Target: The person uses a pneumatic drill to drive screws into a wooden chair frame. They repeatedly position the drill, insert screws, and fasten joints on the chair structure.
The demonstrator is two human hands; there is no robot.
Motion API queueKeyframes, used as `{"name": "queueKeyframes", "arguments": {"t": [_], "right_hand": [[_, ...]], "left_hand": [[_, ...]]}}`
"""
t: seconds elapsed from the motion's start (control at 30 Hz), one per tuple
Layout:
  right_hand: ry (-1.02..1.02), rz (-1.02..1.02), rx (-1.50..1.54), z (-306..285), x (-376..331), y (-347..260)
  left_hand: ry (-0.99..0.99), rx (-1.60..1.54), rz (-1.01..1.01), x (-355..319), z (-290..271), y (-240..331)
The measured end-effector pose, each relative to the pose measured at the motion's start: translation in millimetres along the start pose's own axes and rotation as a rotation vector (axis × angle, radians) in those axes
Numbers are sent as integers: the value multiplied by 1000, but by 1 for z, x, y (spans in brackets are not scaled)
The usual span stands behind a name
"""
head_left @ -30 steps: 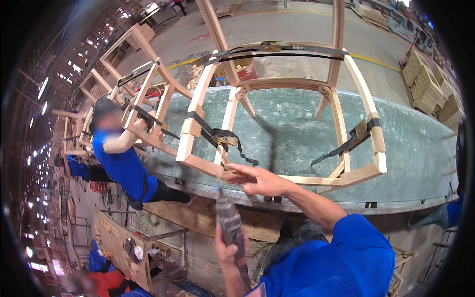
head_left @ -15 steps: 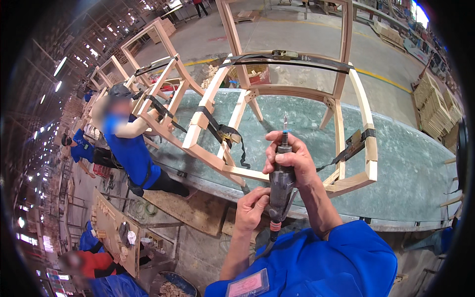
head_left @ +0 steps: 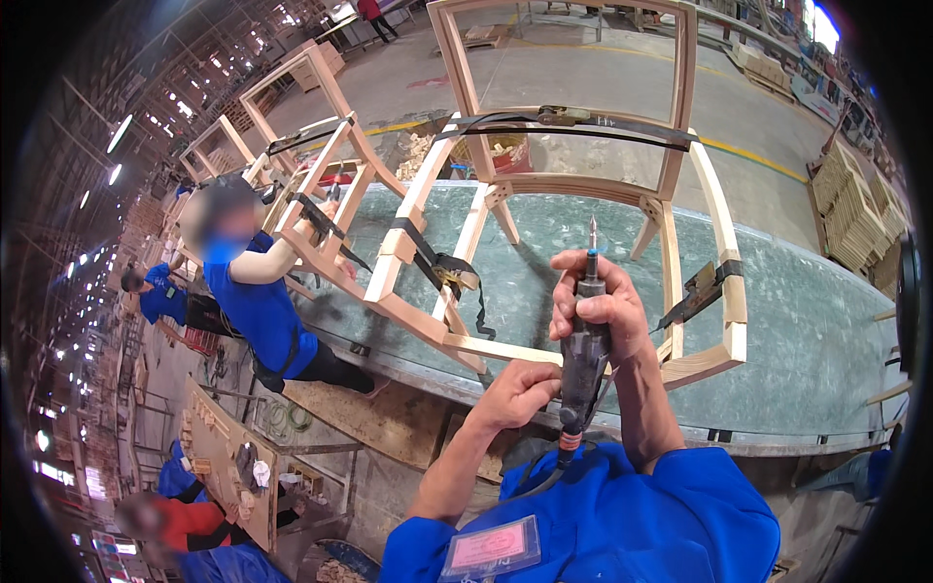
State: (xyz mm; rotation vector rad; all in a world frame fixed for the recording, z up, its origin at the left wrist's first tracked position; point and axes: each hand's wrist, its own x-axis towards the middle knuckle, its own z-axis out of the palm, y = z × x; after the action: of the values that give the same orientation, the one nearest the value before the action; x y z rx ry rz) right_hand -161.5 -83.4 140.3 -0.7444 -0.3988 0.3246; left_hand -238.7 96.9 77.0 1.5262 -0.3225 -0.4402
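Observation:
A dark pneumatic screwdriver (head_left: 585, 360) stands upright in front of me, its bit pointing up and its hose at the lower end. My right hand (head_left: 604, 303) is closed round its upper part, just under the blue collar. Against the side of the tool's body, my left hand (head_left: 517, 396) is closed with its fingers curled; whether anything small is in them is hidden. Just beyond the hands, a wooden chair frame (head_left: 573, 182) stands on the green-topped bench (head_left: 807, 330). Black ratchet straps (head_left: 622, 124) cross its back and grip its side rails.
To the left, a co-worker in blue (head_left: 258, 291) leans over another strapped chair frame (head_left: 326, 165). A red tub (head_left: 510, 155) with wood pieces stands beyond the bench. Stacked wooden parts (head_left: 855, 209) lie at the far right. A side table (head_left: 219, 437) stands at lower left.
The screwdriver and both my hands have shifted a little to the right. The bit, blurred before, now shows sharply. The co-worker's head and arm have moved slightly.

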Motion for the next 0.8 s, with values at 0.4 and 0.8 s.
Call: {"name": "queueKeyframes", "arguments": {"t": [0.4, 0.8], "right_hand": [[189, 265, 498, -158, 103, 103], [346, 154, 643, -219, 154, 133]], "left_hand": [[138, 1019, 954, 132, -56, 37], [-262, 1135, 637, 264, -66, 44]]}}
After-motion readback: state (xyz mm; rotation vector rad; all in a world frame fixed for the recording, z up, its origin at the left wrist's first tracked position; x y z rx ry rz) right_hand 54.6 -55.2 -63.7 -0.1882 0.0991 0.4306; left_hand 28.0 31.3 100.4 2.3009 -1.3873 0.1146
